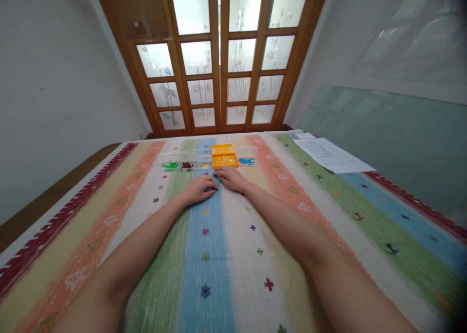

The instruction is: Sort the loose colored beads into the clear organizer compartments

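Note:
My left hand (200, 190) rests on the striped cloth with its fingers curled together, and a small dark thing (209, 189) shows at the fingertips. Close to its right, my right hand (230, 179) is closed in a pinch. A tiny bit of green (219, 182) shows under its fingertips, too small to name. Just beyond the hands stands an orange box (224, 150) with its lid up, holding small white pieces (226, 159). Beside it are clear boxes with green pieces (170, 166), dark brown pieces (187, 166), yellow pieces (205, 165) and blue pieces (246, 161).
A striped tablecloth (207, 274) covers the table. Printed paper sheets (332, 154) lie at the far right. A pale green glass-like panel (394, 143) leans along the right wall. Wooden doors with frosted panes (221, 99) close off the far end.

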The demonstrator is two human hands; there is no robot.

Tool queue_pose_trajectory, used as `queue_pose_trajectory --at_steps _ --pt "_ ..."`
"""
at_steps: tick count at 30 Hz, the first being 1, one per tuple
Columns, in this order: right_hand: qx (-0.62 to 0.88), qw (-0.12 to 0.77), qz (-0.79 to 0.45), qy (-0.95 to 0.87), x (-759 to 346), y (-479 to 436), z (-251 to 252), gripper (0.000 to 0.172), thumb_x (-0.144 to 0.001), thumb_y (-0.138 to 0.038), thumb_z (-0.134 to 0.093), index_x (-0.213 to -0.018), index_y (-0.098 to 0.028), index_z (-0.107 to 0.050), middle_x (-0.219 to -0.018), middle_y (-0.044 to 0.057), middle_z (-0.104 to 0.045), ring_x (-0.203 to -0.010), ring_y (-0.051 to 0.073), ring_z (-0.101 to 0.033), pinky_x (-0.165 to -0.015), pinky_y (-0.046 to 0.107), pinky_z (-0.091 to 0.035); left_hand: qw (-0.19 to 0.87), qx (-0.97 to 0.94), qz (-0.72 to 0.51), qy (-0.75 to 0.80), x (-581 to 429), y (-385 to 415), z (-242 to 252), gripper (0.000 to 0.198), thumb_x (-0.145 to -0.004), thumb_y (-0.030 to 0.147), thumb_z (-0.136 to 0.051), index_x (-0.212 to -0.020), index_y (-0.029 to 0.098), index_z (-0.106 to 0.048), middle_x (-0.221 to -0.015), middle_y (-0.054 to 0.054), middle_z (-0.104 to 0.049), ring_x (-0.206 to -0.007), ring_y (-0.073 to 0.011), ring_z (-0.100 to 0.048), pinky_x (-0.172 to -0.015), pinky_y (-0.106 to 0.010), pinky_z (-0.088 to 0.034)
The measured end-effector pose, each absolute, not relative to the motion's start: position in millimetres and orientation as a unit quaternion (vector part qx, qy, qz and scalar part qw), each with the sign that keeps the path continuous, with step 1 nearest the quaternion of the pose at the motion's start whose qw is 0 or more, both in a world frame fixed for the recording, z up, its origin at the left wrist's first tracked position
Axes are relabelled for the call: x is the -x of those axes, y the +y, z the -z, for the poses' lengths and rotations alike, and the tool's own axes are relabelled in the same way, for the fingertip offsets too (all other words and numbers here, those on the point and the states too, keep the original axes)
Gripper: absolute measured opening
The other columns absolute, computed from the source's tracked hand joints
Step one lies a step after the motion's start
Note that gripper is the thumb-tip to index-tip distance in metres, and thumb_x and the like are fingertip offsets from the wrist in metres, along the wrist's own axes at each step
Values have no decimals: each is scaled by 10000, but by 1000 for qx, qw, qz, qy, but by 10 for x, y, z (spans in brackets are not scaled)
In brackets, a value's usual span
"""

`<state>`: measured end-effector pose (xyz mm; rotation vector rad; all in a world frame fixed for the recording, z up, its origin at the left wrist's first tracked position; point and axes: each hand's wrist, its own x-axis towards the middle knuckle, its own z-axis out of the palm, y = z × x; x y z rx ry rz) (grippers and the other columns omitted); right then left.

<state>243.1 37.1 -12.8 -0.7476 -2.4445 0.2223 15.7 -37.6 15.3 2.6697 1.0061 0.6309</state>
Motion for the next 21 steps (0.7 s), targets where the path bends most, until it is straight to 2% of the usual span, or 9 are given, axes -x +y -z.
queue_pose_trajectory --at_steps 4,15,21 --pt "276 276 -82 -917 -2427 375 148 316 -1011 -185 -562 -1256 -266 -745 -1323 64 -710 -1263 227 -622 -1111 426 -450 106 -900 -228 355 -115 -348 -149 171 -955 243 -613 -995 238 -779 -1014 -53 -712 -1068 -221 -639 -1018 -375 -489" --pt "279 277 -64 -917 -2410 359 130 333 -1011 -206 -560 -1302 -199 -722 -1316 109 -709 -1239 243 -632 -1085 418 -475 95 -897 -224 370 -105 -349 -144 205 -971 252 -576 -1018 238 -775 -1027 -57 -721 -1104 -231 -647 -1042 -386 -493" --pt "276 267 -66 -921 -2412 332 96 302 -1022 -233 -567 -1271 -229 -738 -1294 88 -718 -1231 237 -631 -1080 411 -468 91 -896 -228 371 -100 -341 -130 212 -977 255 -566 -1027 237 -772 -1031 -59 -726 -1103 -232 -653 -1041 -391 -498"
